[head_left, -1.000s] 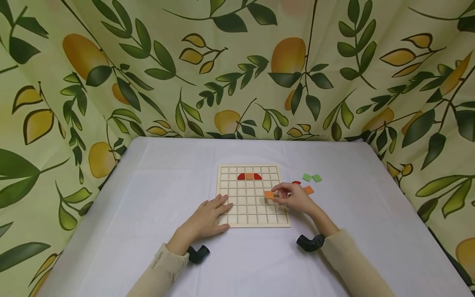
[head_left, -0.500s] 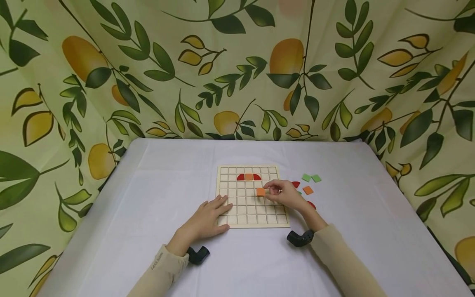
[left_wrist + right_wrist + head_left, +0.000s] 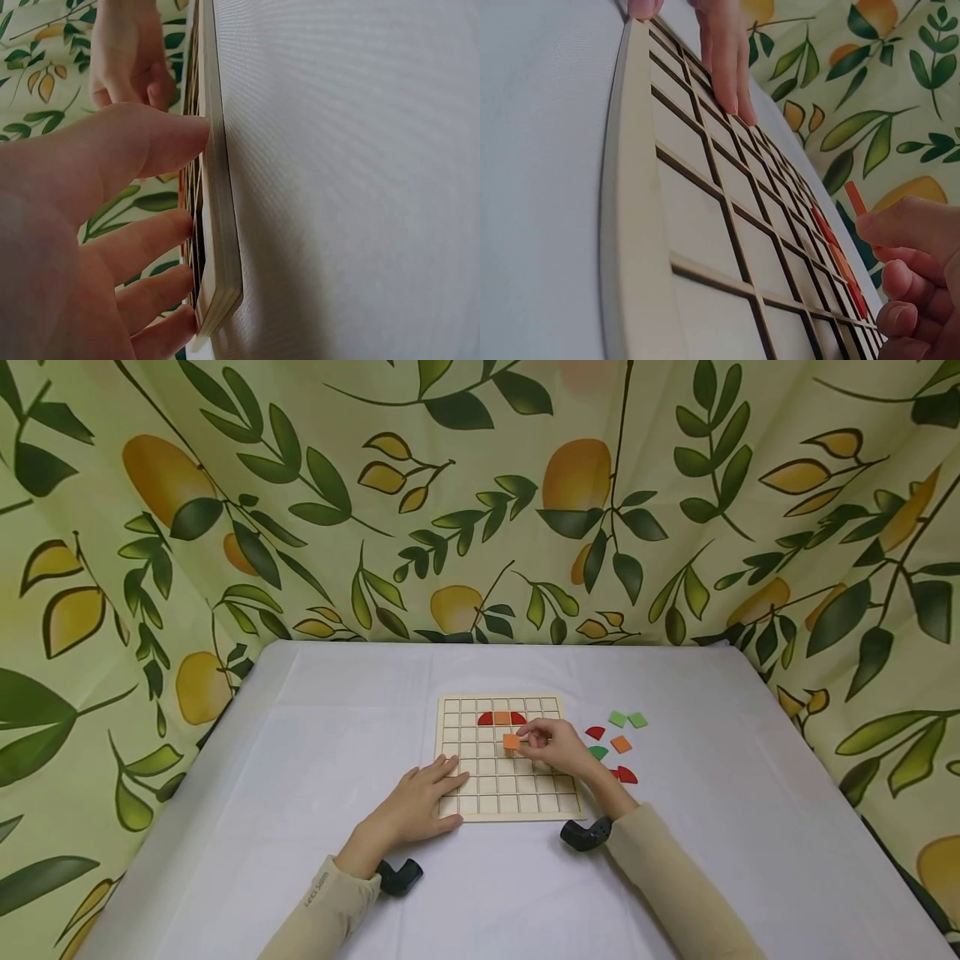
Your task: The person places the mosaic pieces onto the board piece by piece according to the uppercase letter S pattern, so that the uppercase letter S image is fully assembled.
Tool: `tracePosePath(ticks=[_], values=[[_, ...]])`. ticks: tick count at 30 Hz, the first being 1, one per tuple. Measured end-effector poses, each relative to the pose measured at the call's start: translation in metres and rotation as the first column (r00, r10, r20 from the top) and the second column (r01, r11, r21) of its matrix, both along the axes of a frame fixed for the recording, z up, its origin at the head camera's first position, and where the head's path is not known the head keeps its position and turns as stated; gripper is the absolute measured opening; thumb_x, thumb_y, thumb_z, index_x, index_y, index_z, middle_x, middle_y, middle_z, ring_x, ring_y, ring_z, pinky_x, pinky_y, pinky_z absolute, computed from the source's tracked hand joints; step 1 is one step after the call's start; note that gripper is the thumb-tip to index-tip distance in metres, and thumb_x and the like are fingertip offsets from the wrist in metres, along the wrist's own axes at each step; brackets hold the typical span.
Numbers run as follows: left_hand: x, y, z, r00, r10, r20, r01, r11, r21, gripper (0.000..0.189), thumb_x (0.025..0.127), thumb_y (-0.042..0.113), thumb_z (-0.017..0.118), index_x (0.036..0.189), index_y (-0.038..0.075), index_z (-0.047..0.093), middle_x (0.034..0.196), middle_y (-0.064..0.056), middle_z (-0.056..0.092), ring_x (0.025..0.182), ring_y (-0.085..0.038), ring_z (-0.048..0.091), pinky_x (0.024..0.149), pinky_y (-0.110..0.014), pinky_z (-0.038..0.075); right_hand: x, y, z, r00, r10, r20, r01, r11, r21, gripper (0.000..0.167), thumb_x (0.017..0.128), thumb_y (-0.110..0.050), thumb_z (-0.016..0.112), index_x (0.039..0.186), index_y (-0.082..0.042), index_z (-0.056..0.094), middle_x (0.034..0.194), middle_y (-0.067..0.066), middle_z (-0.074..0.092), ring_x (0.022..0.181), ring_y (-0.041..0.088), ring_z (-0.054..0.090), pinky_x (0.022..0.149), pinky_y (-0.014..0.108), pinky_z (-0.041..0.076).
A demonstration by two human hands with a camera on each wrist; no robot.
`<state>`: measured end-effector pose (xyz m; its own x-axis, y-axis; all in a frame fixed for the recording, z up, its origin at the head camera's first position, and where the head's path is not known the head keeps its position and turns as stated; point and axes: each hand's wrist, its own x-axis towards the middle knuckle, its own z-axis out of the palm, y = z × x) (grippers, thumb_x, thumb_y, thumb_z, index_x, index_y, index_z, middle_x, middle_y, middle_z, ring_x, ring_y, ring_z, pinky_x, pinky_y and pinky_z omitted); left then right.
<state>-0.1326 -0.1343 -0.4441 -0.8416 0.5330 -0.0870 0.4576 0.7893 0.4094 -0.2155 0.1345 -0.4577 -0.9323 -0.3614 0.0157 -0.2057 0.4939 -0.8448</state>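
A pale wooden grid board [image 3: 487,785] lies on the white-covered table. My left hand [image 3: 416,800] rests spread on its left side, fingertips on the grid and thumb at the near edge, as the left wrist view also shows. Above the middle of the board my right hand [image 3: 557,747] pinches an orange square tile [image 3: 512,742] between thumb and finger. In the right wrist view that tile [image 3: 856,197] is held clear of the grid. Near the board's far side, an orange square [image 3: 502,717] sits in a cell between two red quarter-round pieces [image 3: 486,718].
Loose pieces lie right of the board: two green squares [image 3: 627,719], an orange square [image 3: 621,744], a green rounded piece [image 3: 597,752] and red rounded ones [image 3: 626,775]. Black curved devices [image 3: 401,877] sit at both wrists. A leaf-print curtain [image 3: 480,510] hangs behind the table.
My right hand has carried the orange tile leftward and slightly away across the board, uncovering loose pieces at the right. The left hand has stayed in place.
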Motion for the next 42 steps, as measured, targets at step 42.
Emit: tracePosePath(ticks=[42], values=[[0.0, -0.001, 0.0, 1.0, 0.001, 0.01, -0.001, 1.0, 0.013, 0.062, 0.086, 0.036, 0.066, 0.142, 0.013, 0.049, 0.157, -0.014, 0.035, 0.147, -0.033, 0.032, 0.113, -0.064, 0.028, -0.018, -0.049, -0.009, 0.991, -0.094, -0.099, 0.11, 0.98, 0.163, 0.025, 0.083, -0.015, 0.074, 0.104, -0.003, 0.071, 0.068, 0.001, 0.056, 0.061, 0.009, 0.044, 0.057, 0.019, 0.035]])
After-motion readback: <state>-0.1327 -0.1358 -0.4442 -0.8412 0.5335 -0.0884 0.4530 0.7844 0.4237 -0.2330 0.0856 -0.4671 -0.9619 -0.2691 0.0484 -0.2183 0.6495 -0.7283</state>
